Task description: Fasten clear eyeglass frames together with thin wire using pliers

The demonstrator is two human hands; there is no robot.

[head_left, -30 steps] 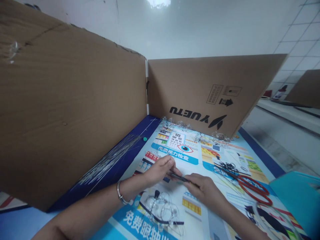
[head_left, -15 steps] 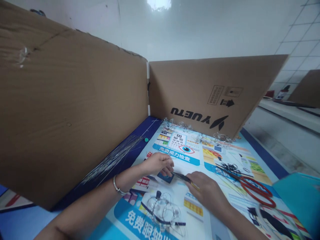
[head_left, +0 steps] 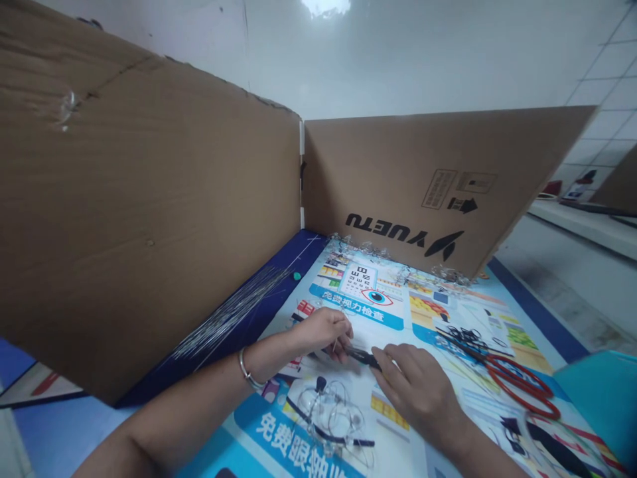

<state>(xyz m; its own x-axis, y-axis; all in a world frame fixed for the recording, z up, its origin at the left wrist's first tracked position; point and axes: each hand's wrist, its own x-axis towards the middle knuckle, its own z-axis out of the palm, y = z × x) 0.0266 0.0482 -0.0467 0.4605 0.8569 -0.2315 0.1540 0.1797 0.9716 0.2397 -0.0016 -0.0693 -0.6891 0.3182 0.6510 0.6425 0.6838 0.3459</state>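
Observation:
Pinched fingers close my left hand (head_left: 329,332), which wears a silver bangle (head_left: 249,372) at the wrist; what they hold is too small to make out. My right hand (head_left: 421,382) is wrapped round a pair of dark-jawed pliers (head_left: 363,357). The pliers' tip meets my left fingertips, above the printed poster (head_left: 388,405). Nearer me lies a loose tangle of clear loops and thin wire (head_left: 334,415) with dark strips in it.
Long thin wires (head_left: 229,315) lie along the left cardboard wall (head_left: 174,186). Red-handled scissors (head_left: 522,385) rest at the right beside small black loops (head_left: 468,338). Clear pieces (head_left: 368,249) line the foot of the back cardboard panel (head_left: 398,172). A teal object (head_left: 602,392) stands far right.
The view has shifted slightly, moving the scene a little rightward. My right hand has turned somewhat on the pliers, whose tip remains at my left fingers.

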